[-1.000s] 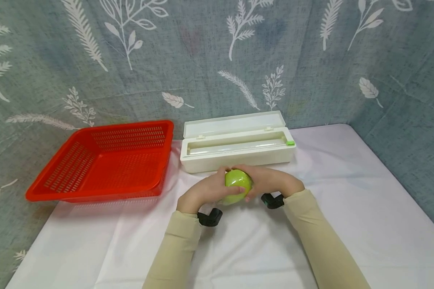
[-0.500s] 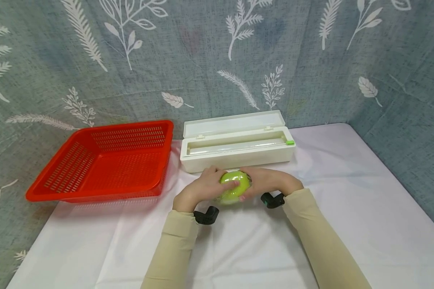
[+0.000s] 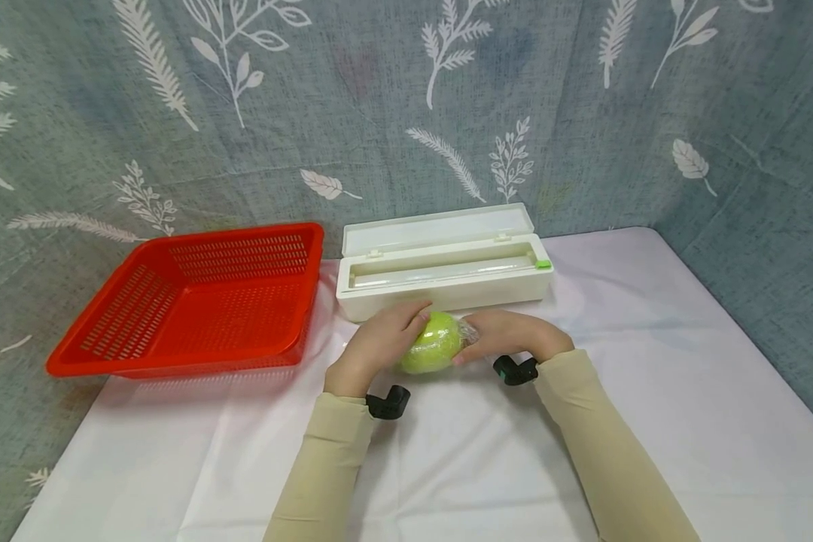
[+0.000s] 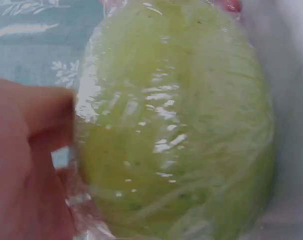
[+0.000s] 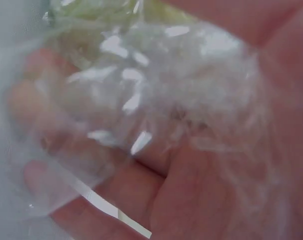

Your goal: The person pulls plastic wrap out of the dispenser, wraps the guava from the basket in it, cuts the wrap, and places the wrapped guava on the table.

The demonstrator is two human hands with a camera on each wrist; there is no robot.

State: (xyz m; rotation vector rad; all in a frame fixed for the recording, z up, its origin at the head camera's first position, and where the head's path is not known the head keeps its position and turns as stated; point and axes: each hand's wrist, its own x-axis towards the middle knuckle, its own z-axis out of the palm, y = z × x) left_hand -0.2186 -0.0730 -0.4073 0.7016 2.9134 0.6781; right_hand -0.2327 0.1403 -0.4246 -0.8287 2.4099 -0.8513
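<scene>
A round, yellow-green fruit [image 3: 432, 345] sits between both hands in the head view, just in front of the white box. Close up in the left wrist view, shiny, wrinkled cling film [image 4: 166, 145] covers its skin. My left hand [image 3: 382, 339] grips the fruit from the left, thumb on the near side. On the other side, my right hand [image 3: 515, 333] holds the gathered, loose end of the cling film [image 5: 126, 90], which lies across its palm and fingers in the right wrist view. The fruit's kind does not show clearly.
Behind the hands stands a long white cling film box [image 3: 447, 290], lid up, with a roll [image 3: 447, 272] inside and a green slider [image 3: 543, 264] at its right end. A red plastic basket [image 3: 196, 365] stands at the left on the white tablecloth [image 3: 650, 391].
The fruit has been turned in the hands and sits slightly further left. My left thumb has drawn back from its front, and bunched film now shows at my right fingers.
</scene>
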